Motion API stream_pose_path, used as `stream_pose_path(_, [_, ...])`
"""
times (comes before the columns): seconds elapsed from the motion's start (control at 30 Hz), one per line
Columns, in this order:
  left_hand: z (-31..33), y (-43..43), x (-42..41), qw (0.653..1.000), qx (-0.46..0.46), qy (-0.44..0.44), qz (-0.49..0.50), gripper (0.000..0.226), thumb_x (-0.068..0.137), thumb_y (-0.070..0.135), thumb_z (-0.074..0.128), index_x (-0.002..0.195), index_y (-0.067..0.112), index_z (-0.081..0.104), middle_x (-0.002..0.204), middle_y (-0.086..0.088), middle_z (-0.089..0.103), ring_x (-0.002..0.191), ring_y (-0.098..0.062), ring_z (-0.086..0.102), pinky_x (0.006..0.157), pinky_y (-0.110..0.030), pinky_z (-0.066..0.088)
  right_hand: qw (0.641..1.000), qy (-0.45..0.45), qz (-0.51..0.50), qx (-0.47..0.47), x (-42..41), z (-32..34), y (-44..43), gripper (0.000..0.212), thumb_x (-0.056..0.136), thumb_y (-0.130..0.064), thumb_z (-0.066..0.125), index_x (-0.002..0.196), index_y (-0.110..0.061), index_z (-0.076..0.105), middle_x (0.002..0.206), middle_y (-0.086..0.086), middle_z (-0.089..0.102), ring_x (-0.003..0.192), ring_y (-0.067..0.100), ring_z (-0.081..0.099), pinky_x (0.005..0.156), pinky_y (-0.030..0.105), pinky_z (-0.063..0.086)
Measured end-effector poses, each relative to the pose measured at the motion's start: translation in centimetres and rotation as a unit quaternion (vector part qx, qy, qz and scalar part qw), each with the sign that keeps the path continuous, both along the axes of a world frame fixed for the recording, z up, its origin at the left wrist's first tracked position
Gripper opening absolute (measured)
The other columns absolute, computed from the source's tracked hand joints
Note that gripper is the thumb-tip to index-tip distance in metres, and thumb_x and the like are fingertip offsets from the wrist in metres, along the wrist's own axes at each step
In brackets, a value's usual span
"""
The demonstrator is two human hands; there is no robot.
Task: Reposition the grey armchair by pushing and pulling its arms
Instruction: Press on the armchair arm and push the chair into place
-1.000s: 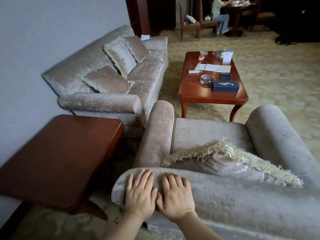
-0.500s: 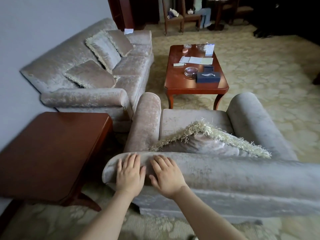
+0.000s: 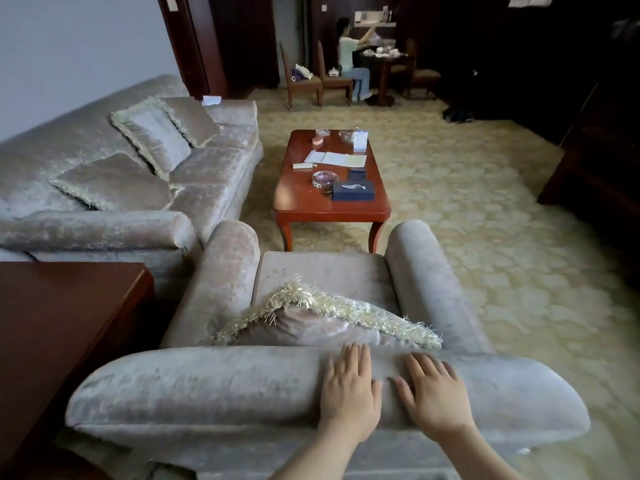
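The grey velvet armchair (image 3: 194,389) stands directly below me, seen from behind, with its two rolled arms pointing away toward the coffee table. A fringed cushion (image 3: 322,320) leans against the inside of its backrest. My left hand (image 3: 348,393) lies flat, palm down, on the rolled top of the backrest, right of its middle. My right hand (image 3: 434,396) rests flat beside it, a small gap between them. Fingers of both are spread and hold nothing.
A dark wooden side table (image 3: 52,341) stands close to the chair's left. A matching grey sofa (image 3: 114,188) runs along the left wall. A red-brown coffee table (image 3: 329,206) with papers and boxes stands ahead. Patterned carpet lies to the right. A person sits at a far table (image 3: 349,60).
Both hands have shifted from the left end of the backrest to right of its middle. The view has swung so the armchair faces straight ahead and the far room shows.
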State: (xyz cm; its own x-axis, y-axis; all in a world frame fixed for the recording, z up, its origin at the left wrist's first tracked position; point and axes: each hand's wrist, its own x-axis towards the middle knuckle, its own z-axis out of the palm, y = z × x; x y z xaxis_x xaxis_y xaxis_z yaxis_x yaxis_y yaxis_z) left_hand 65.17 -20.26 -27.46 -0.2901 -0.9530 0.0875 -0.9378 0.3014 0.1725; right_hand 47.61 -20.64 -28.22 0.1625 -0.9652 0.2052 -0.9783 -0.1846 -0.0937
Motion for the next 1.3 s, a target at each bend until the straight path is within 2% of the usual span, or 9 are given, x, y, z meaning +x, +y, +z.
stream_pose_path(0.13, [-1.9, -2.5, -2.5, 0.998, -0.05, 0.004, 0.049, 0.047, 0.069, 0.045, 0.046, 0.095, 0.015, 0.072, 0.097, 0.0, 0.069, 0.093, -0.021, 0.066, 0.096, -0.046, 0.031, 0.995, -0.033, 0.045, -0.087, -3.7, -2.4, -1.5, 0.062, 0.09, -0.051, 0.028, 0.103, -0.009, 0.071, 0.106, 0.005, 0.069, 0.095, 0.026, 0.067, 0.084, 0.036, 0.037])
stream_pose_path(0.23, [-2.3, -3.1, -2.5, 0.994, -0.072, -0.001, 0.077, 0.044, 0.071, 0.043, 0.046, 0.095, 0.016, 0.071, 0.097, 0.001, 0.069, 0.095, -0.021, 0.065, 0.096, -0.048, 0.038, 0.996, -0.036, 0.063, -0.053, -3.7, -2.3, -2.2, 0.051, 0.079, -0.046, 0.045, 0.105, -0.009, 0.069, 0.107, 0.005, 0.068, 0.096, 0.026, 0.065, 0.085, 0.038, 0.036])
stream_pose_path(0.37, [-1.4, -1.0, -3.5, 0.991, -0.063, -0.011, 0.116, 0.038, 0.075, 0.039, 0.061, 0.102, 0.013, 0.069, 0.105, -0.004, 0.068, 0.101, -0.023, 0.063, 0.096, -0.047, 0.044, 0.997, -0.036, 0.06, 0.009, -3.9, -0.8, -0.6, 0.051, 0.08, -0.046, 0.041, 0.108, -0.013, 0.067, 0.108, 0.003, 0.068, 0.095, 0.024, 0.064, 0.085, 0.038, 0.045])
stream_pose_path(0.53, [-1.7, 2.9, -6.0, 0.989, 0.016, -0.032, 0.141, 0.064, 0.093, 0.048, 0.031, 0.145, 0.01, 0.027, 0.153, -0.009, 0.025, 0.143, -0.025, 0.014, 0.114, -0.045, -0.004, 0.996, -0.06, 0.065, 0.029, -7.6, 0.6, 1.4, 0.045, 0.084, -0.041, 0.045, 0.11, -0.01, 0.065, 0.112, 0.007, 0.066, 0.101, 0.029, 0.062, 0.088, 0.039, 0.048])
stream_pose_path(0.7, [-0.7, 3.6, -11.9, 0.998, 0.017, -0.017, 0.065, 0.068, 0.093, 0.047, 0.03, 0.148, 0.009, 0.019, 0.157, -0.011, 0.013, 0.145, -0.025, 0.003, 0.112, -0.043, -0.013, 0.998, -0.03, 0.022, 0.052, -13.1, 0.9, 2.1, 0.041, 0.089, -0.037, 0.049, 0.118, -0.01, 0.058, 0.123, 0.007, 0.06, 0.112, 0.029, 0.054, 0.096, 0.04, 0.041])
stream_pose_path(0.97, [1.2, 1.5, -21.2, 0.998, 0.057, -0.025, -0.008, 0.066, 0.096, 0.04, 0.032, 0.147, 0.004, 0.012, 0.157, -0.015, 0.007, 0.144, -0.027, 0.0, 0.116, -0.041, -0.003, 0.996, -0.043, -0.067, 0.041, -19.1, 0.6, 1.7, 0.033, 0.089, -0.031, 0.055, 0.112, -0.009, 0.061, 0.122, 0.009, 0.06, 0.115, 0.031, 0.054, 0.094, 0.042, 0.04])
stream_pose_path(1.1, [0.6, 0.5, -23.7, 0.997, 0.06, -0.05, 0.004, 0.058, 0.095, 0.04, 0.035, 0.14, 0.005, 0.029, 0.149, -0.016, 0.027, 0.14, -0.029, 0.02, 0.116, -0.043, 0.008, 0.992, -0.106, -0.067, -0.029, -20.6, -0.5, 1.2, 0.022, 0.085, -0.017, 0.058, 0.102, -0.007, 0.067, 0.106, 0.01, 0.067, 0.096, 0.033, 0.064, 0.08, 0.043, 0.049])
stream_pose_path(1.23, [-0.7, 0.1, -24.0, 0.996, 0.05, -0.073, 0.011, 0.06, 0.075, 0.052, 0.056, 0.116, 0.01, 0.065, 0.121, -0.008, 0.064, 0.113, -0.024, 0.059, 0.097, -0.044, 0.046, 0.981, -0.168, -0.093, -0.038, -19.9, -1.3, 0.9, 0.044, 0.082, -0.034, 0.037, 0.101, -0.011, 0.069, 0.105, 0.005, 0.069, 0.099, 0.028, 0.065, 0.08, 0.04, 0.05])
stream_pose_path(1.3, [-1.9, -0.8, -24.4, 0.998, -0.002, -0.065, -0.004, 0.06, 0.068, 0.051, 0.05, 0.108, 0.011, 0.07, 0.112, -0.005, 0.068, 0.105, -0.022, 0.064, 0.095, -0.046, 0.045, 0.978, -0.179, -0.097, -0.046, -20.0, -2.0, 0.0, 0.043, 0.077, -0.035, 0.04, 0.097, -0.013, 0.071, 0.102, 0.002, 0.07, 0.097, 0.026, 0.066, 0.077, 0.039, 0.051])
